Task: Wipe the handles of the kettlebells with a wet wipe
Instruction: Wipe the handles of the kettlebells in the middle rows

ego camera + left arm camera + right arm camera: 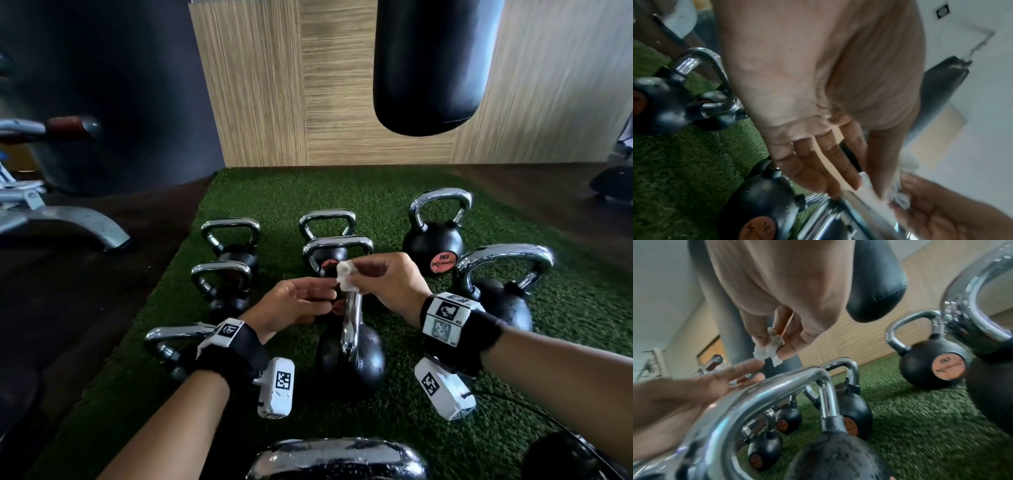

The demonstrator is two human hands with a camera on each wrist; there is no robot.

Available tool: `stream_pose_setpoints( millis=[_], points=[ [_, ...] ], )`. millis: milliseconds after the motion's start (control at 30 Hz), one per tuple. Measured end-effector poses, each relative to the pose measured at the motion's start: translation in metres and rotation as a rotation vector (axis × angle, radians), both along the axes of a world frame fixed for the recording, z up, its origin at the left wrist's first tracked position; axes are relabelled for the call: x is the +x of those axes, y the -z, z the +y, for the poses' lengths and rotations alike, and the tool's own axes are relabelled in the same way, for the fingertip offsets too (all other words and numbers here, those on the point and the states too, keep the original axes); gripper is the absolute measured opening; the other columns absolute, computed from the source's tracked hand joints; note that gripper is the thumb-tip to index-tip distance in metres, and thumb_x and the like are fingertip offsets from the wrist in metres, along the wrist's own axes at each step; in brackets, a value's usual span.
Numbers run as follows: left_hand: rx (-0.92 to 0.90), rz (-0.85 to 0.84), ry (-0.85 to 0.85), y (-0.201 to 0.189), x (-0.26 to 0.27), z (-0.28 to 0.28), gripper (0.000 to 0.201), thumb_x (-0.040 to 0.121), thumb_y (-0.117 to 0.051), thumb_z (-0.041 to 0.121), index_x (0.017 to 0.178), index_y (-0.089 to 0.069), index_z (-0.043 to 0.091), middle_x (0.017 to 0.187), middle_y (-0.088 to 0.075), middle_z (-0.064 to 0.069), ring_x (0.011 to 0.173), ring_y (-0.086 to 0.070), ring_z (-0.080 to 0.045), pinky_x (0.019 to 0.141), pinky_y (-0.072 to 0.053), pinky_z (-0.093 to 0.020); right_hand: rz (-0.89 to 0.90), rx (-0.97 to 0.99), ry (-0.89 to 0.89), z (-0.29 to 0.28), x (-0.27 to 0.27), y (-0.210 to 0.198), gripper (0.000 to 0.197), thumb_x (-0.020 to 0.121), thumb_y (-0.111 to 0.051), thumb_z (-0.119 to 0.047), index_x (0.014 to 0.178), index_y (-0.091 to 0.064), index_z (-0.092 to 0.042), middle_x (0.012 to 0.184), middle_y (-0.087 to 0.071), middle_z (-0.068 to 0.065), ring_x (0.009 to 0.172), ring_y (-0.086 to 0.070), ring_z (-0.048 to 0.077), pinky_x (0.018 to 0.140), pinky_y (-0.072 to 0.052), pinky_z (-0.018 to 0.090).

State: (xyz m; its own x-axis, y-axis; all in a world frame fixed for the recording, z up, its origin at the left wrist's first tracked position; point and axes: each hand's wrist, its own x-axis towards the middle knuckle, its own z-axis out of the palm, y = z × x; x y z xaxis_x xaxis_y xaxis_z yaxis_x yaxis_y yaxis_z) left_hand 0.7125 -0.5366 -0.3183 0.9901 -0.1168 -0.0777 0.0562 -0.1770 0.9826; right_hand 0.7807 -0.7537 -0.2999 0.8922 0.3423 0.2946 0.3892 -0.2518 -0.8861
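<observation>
- The wet wipe (344, 277), a small crumpled white wad, sits pinched at the fingertips of the right hand (387, 284), just above the chrome handle (352, 322) of the middle kettlebell (352, 356), which stands near the middle of the green turf mat (394, 198).
- The left hand (294, 305) reaches in from the left, its fingertips right at the wipe; the blurred left wrist view suggests thumb and forefinger touch it, though I cannot be sure.
- More kettlebells crowd the mat: two pairs behind the hands toward the far edge, a larger kettlebell (433, 236) at the far right, a big kettlebell (500, 291) just beyond the right wrist, and one lying by the left edge under the left wrist.
- A black punch bag (431, 65) hangs over the mat's far edge, before a wood-panelled wall (267, 85).
- Right fingers are curled in, thumb and forefinger nipping the wipe; left fingers are loosely extended, slightly spread, gripping nothing firmly.
</observation>
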Motion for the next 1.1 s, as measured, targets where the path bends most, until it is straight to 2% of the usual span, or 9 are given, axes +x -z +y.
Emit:
stream_pose_setpoints(
  millis=[67,233,367,467,533,633,767,967,1100],
  points=[
    [0.214,0.02,0.031,0.014,0.005,-0.002,0.066,0.081,-0.078,-0.012,0.136,-0.06,0.02,0.133,-0.065,-0.009,0.115,-0.06,-0.018,0.082,-0.054,-0.017,0.107,0.076,0.144,-0.008,0.015,0.015,0.015,0.075,-0.087,-0.025,0.089,-0.082,-0.025,0.081,-0.079,-0.002,0.078,-0.076,0.017,0.079,-0.063,0.037],
    [0.671,0.022,0.322,0.051,0.013,-0.021,0.133,0.06,-0.1,0.01,0.163,-0.016,0.01,0.165,-0.03,-0.002,0.153,-0.026,-0.016,0.127,-0.021,-0.031,0.446,0.107,0.36,-0.018,0.041,0.06,0.009,0.076,-0.082,-0.003,0.073,-0.075,-0.009,0.066,-0.073,0.01,0.054,-0.066,0.016,0.062,-0.062,0.033],
    [0.769,-0.2,0.379,0.082,0.016,-0.042,0.142,0.047,-0.103,0.039,0.16,-0.018,0.021,0.151,-0.019,0.019,0.148,-0.021,-0.011,0.128,-0.017,-0.033,0.545,-0.012,0.264,-0.011,0.05,0.083,0.022,0.079,-0.077,-0.001,0.062,-0.072,-0.014,0.069,-0.072,0.008,0.066,-0.071,0.02,0.077,-0.064,0.041],
    [0.914,-0.179,0.335,0.102,0.017,-0.046,0.145,0.049,-0.095,0.063,0.157,-0.001,0.037,0.162,-0.004,0.016,0.154,-0.007,-0.02,0.129,-0.015,-0.043,0.566,-0.052,0.196,-0.001,0.049,0.096,0.007,0.076,-0.08,-0.003,0.072,-0.076,-0.005,0.081,-0.076,0.016,0.075,-0.072,0.027,0.083,-0.062,0.047],
    [0.942,-0.145,0.316,0.107,0.019,-0.045,0.135,0.052,-0.09,0.068,0.149,0.003,0.05,0.162,-0.002,0.017,0.155,-0.005,-0.023,0.128,-0.017,-0.047,0.536,-0.088,0.223,0.003,0.05,0.102,0.01,0.077,-0.082,-0.007,0.08,-0.077,0.001,0.082,-0.077,0.02,0.069,-0.071,0.028,0.081,-0.062,0.049],
    [0.86,-0.068,0.274,0.11,0.018,-0.043,0.119,0.058,-0.089,0.064,0.131,0.005,0.067,0.136,0.001,0.044,0.155,0.0,-0.019,0.129,-0.013,-0.048,0.516,-0.1,0.23,0.005,0.055,0.101,0.017,0.081,-0.08,-0.005,0.089,-0.075,0.009,0.079,-0.073,0.024,0.068,-0.067,0.029,0.082,-0.061,0.053],
    [0.862,-0.011,0.281,0.111,0.016,-0.046,0.132,0.072,-0.085,0.06,0.155,0.017,0.04,0.143,0.011,0.04,0.156,0.007,-0.013,0.121,0.004,-0.027,0.281,-0.095,0.244,0.005,0.064,0.086,0.011,0.087,-0.077,-0.018,0.08,-0.081,-0.01,0.079,-0.077,0.018,0.075,-0.073,0.026,0.08,-0.063,0.048],
    [0.829,0.036,0.249,0.099,0.011,-0.049,0.133,0.072,-0.084,0.061,0.16,0.009,0.028,0.164,0.005,0.011,0.157,0.001,-0.018,0.13,-0.008,-0.039,0.253,-0.077,0.115,-0.004,0.063,0.069,0.006,0.086,-0.077,-0.005,0.089,-0.082,-0.008,0.086,-0.076,0.024,0.073,-0.069,0.024,0.081,-0.062,0.043],
    [0.826,0.012,0.26,0.096,0.011,-0.048,0.129,0.071,-0.082,0.067,0.16,0.006,0.034,0.165,0.001,0.012,0.156,-0.001,-0.016,0.124,-0.004,-0.029,0.083,-0.159,0.081,-0.009,0.063,0.052,0.018,0.086,-0.076,-0.004,0.093,-0.082,-0.019,0.073,-0.076,0.005,0.057,-0.068,0.0,0.062,-0.058,0.014]
  ],
)
